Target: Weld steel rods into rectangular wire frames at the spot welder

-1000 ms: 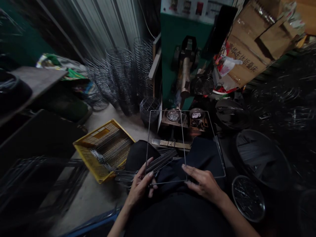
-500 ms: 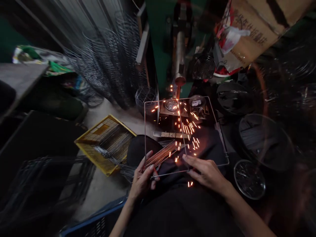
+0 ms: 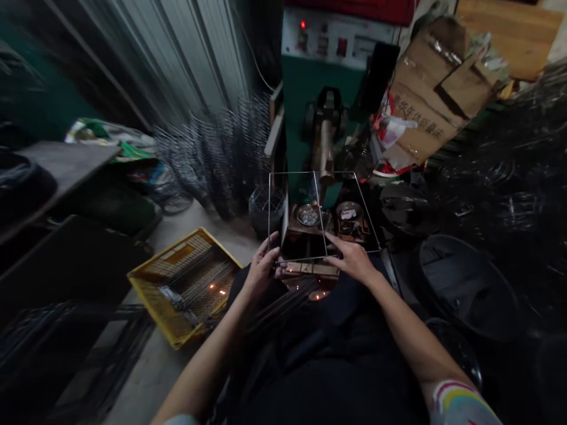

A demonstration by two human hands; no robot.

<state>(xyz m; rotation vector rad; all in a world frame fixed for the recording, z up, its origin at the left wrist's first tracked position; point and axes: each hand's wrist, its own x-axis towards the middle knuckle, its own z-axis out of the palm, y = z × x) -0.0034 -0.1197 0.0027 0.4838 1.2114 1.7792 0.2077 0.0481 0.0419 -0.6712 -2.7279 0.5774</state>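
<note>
A thin rectangular wire frame (image 3: 269, 203) with a rod (image 3: 319, 206) across its middle is held up in front of me. My left hand (image 3: 262, 268) is closed on its near left corner. The thumb and fingers of my right hand (image 3: 357, 260) pinch the near end of the middle rod. Beyond them, the far part of the frame lies by the metal arm (image 3: 326, 147) of a green spot welder (image 3: 296, 82). Below the frame, a bundle of loose wire rods (image 3: 283, 304) rests at my lap, partly in shadow.
A yellow plastic crate (image 3: 163, 319) with wire pieces stands on the floor at left. Stacked wire baskets (image 3: 212, 159) lean by the corrugated wall. Small dishes (image 3: 308, 215) sit below the welder arm. A cardboard box (image 3: 420, 118) and dark round containers (image 3: 465, 283) are at right.
The spray of bright sparks has died down to a few glowing specks. Both hands and the wire frame have moved forward, and my view has tilted up, showing the welder's control panel.
</note>
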